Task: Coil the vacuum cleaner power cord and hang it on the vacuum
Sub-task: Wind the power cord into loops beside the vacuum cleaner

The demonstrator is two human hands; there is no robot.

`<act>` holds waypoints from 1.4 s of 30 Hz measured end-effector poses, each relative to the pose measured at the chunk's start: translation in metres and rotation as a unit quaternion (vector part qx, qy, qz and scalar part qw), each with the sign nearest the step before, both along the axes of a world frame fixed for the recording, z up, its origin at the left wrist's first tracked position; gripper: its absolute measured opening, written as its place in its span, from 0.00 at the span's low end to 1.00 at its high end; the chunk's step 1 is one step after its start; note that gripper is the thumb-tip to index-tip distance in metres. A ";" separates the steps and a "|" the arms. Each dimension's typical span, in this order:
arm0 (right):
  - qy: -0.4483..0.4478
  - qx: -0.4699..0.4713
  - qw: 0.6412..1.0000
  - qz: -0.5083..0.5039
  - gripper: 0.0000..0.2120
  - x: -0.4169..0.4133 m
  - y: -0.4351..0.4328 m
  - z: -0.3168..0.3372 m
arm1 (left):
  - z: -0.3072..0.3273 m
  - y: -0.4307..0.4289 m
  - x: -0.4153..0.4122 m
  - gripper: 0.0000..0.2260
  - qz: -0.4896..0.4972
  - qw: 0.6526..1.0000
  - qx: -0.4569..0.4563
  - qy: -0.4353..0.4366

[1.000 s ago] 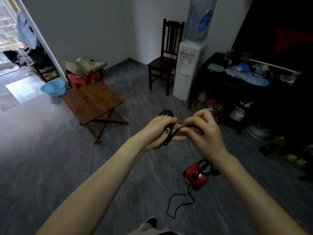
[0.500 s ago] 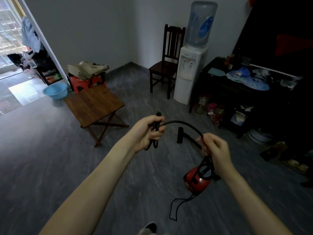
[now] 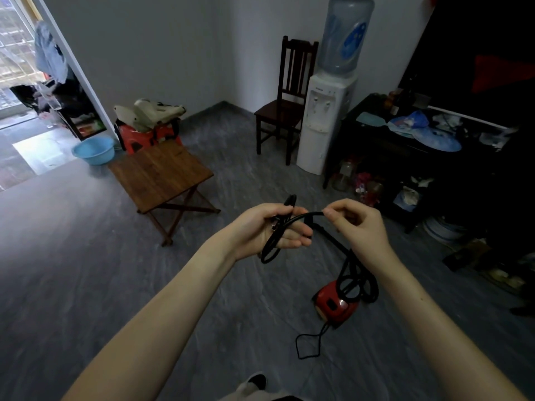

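Note:
A small red vacuum cleaner (image 3: pixel 335 303) stands on the grey floor below my right forearm. Its black power cord (image 3: pixel 307 216) runs up from a loose loop on the floor to my hands. My left hand (image 3: pixel 269 230) grips a small coil of the cord, whose loops stick out above and below the fist, with the metal plug showing beside the fingers. My right hand (image 3: pixel 357 227) pinches the cord between thumb and fingers just to the right of the coil. From there the cord drops toward the vacuum's black handle, where more of it hangs in loops.
A low wooden folding table (image 3: pixel 160 173) stands to the left, a blue basin (image 3: pixel 93 150) and red stool behind it. A wooden chair (image 3: pixel 285 111) and water dispenser (image 3: pixel 325 123) stand against the far wall. A cluttered dark cabinet (image 3: pixel 405 146) fills the right side.
My right hand, which had pulled away to the lower right along the cord, has come back up close to my left hand, bringing a fresh stretch of cord toward the coil.

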State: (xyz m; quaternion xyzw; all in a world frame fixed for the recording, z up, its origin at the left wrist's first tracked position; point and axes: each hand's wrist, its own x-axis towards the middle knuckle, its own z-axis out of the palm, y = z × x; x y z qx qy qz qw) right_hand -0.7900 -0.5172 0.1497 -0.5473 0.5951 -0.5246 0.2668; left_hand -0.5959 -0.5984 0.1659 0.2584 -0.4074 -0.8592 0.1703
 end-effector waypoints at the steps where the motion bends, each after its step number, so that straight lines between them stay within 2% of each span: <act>1: -0.010 -0.001 1.000 -0.007 0.04 0.003 -0.002 0.000 | -0.002 0.000 -0.001 0.13 -0.003 1.000 0.007 0.006; 8: -0.077 -0.015 0.996 -0.043 0.07 0.008 -0.014 -0.007 | -0.012 0.001 -0.002 0.16 -0.071 0.997 -0.013 0.003; 14: -0.099 0.017 0.995 -0.029 0.12 0.013 -0.023 -0.024 | -0.016 -0.002 -0.004 0.08 -0.128 0.979 0.097 0.124; 18: -0.130 0.030 0.991 -0.004 0.16 0.017 -0.020 -0.048 | -0.014 -0.011 0.005 0.05 -0.104 0.957 0.177 0.207; 21: -0.177 0.049 0.983 0.020 0.15 0.020 -0.006 -0.072 | -0.013 -0.017 0.014 0.07 -0.074 0.951 0.195 0.227; 27: -0.161 0.132 0.977 0.056 0.19 0.020 0.032 -0.122 | -0.008 -0.025 0.035 0.09 -0.007 0.938 0.218 0.270; 31: -0.170 0.131 0.977 -0.011 0.18 0.018 0.036 -0.118 | -0.010 -0.029 0.038 0.10 -0.022 0.941 0.208 0.266; 34: -0.146 0.073 0.985 -0.060 0.17 0.015 0.023 -0.088 | -0.011 -0.027 0.032 0.09 -0.021 0.944 0.193 0.266; 36: -0.094 0.048 0.992 -0.072 0.16 0.010 0.015 -0.076 | -0.010 -0.026 0.026 0.08 -0.011 0.949 0.168 0.266; 39: -0.011 0.073 0.994 -0.085 0.14 0.006 0.010 -0.075 | -0.005 -0.028 0.020 0.07 0.000 0.964 0.123 0.238; 42: 0.022 0.108 0.990 -0.085 0.13 0.005 0.011 -0.079 | -0.003 -0.030 0.017 0.06 -0.003 0.980 0.074 0.187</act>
